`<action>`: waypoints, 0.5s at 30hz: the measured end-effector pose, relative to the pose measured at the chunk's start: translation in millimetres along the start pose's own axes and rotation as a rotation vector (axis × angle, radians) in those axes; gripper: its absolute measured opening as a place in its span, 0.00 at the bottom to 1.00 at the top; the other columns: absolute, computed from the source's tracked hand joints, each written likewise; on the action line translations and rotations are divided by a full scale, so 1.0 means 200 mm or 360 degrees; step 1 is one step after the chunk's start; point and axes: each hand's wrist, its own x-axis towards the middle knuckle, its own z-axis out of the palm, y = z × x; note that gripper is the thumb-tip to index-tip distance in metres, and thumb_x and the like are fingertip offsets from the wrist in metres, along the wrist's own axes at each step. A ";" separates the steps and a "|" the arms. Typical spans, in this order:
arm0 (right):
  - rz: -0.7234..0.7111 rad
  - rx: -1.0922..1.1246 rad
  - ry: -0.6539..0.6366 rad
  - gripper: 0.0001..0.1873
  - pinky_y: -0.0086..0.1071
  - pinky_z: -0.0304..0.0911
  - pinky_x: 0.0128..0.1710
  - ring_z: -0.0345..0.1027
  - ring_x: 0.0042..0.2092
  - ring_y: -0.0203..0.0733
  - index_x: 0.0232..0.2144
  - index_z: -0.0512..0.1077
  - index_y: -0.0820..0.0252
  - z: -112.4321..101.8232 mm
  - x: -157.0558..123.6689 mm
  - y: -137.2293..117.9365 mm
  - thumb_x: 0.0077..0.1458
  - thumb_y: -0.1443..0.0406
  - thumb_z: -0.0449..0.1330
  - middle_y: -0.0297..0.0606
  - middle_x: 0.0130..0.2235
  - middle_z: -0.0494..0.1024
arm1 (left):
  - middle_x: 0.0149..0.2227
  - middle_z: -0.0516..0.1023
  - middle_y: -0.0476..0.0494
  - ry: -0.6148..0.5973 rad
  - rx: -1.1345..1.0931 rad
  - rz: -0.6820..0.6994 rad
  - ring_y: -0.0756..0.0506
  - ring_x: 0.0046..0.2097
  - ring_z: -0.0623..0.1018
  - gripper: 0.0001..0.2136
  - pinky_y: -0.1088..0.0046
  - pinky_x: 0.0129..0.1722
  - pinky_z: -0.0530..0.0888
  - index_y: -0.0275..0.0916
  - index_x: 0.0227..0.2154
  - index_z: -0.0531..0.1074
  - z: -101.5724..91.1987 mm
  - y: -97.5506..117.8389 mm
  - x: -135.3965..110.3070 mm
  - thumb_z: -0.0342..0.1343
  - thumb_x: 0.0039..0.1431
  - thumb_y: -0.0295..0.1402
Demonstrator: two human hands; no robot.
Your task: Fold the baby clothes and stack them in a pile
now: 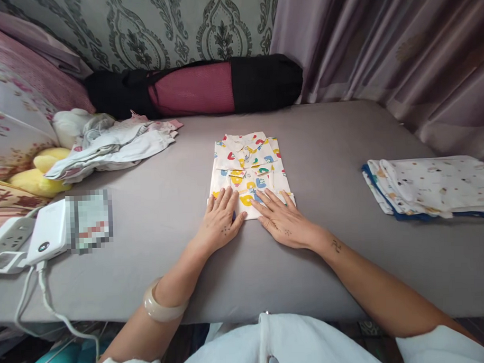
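Note:
A white shirt (247,160) with a colourful print lies folded in the middle of the grey bed surface, its collar pointing away from me. Its lower end is turned up into a fold near me. My left hand (222,219) rests flat on the left of that fold, fingers spread a little. On the right of the same fold lies my right hand (281,217), palm down with fingers apart. Both hands press on the cloth without gripping it. The part of the fold under my palms is hidden.
Folded printed clothes (436,185) are stacked at the right. Loose light clothes (117,146) lie at the back left beside a yellow plush toy (23,181). A white power bank (49,230) with cables sits at left. A long black-and-maroon bag (195,89) lines the back wall.

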 end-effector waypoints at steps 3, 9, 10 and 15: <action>0.0029 0.0055 -0.0043 0.30 0.56 0.30 0.68 0.27 0.71 0.47 0.69 0.48 0.52 -0.02 -0.02 0.02 0.70 0.54 0.33 0.38 0.72 0.41 | 0.71 0.48 0.35 0.0073 -0.0011 -0.0038 0.38 0.71 0.45 0.30 0.50 0.68 0.47 0.36 0.68 0.49 0.00 -0.02 -0.01 0.35 0.69 0.47; 0.0102 0.0038 0.0026 0.29 0.57 0.32 0.68 0.29 0.71 0.49 0.69 0.49 0.52 0.00 -0.03 0.06 0.69 0.55 0.35 0.38 0.71 0.43 | 0.71 0.45 0.31 0.0033 -0.0004 -0.0128 0.37 0.71 0.44 0.32 0.50 0.68 0.48 0.31 0.68 0.47 0.03 -0.07 0.00 0.33 0.69 0.48; 0.0103 0.0031 0.0025 0.29 0.57 0.32 0.68 0.29 0.71 0.49 0.69 0.49 0.52 0.00 -0.03 0.06 0.69 0.55 0.36 0.38 0.71 0.43 | 0.71 0.44 0.31 0.0022 -0.0003 -0.0128 0.36 0.71 0.44 0.33 0.50 0.68 0.48 0.31 0.68 0.46 0.03 -0.07 0.00 0.34 0.69 0.49; 0.0109 0.0033 0.0008 0.29 0.55 0.33 0.68 0.29 0.71 0.47 0.69 0.49 0.51 -0.01 -0.03 0.07 0.69 0.56 0.36 0.37 0.71 0.43 | 0.71 0.44 0.32 0.0014 -0.0036 -0.0128 0.36 0.71 0.43 0.34 0.50 0.68 0.48 0.32 0.69 0.46 0.03 -0.08 0.00 0.34 0.68 0.50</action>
